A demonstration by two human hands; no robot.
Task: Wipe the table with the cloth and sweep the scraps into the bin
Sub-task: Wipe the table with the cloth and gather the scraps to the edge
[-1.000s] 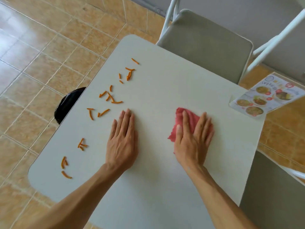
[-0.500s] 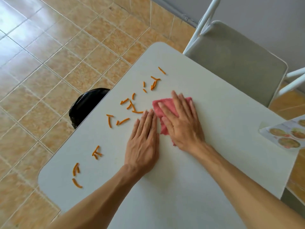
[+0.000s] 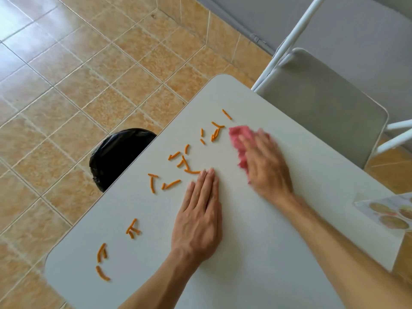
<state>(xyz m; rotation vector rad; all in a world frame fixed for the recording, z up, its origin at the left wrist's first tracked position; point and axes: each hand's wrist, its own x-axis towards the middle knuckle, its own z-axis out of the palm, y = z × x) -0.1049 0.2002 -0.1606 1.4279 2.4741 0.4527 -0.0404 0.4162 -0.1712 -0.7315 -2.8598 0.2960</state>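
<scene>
A white table [image 3: 256, 253] carries several orange scraps [image 3: 170, 184] strewn along its left side. My right hand [image 3: 266, 166] presses flat on a pink cloth [image 3: 239, 139], blurred with motion, just right of the far scraps. My left hand [image 3: 198, 216] lies flat on the table with fingers together, its fingertips touching one scrap. A bin lined with a black bag [image 3: 118, 155] stands on the floor under the table's left edge, partly hidden by the tabletop.
A grey folding chair [image 3: 321, 108] with a white frame stands at the table's far side. A printed menu card [image 3: 392, 214] lies at the table's right edge. Tan floor tiles [image 3: 89, 74] spread to the left.
My right hand has slid the cloth leftward across the table, then toward the far scraps. The view has swung left. My left hand stays flat in place.
</scene>
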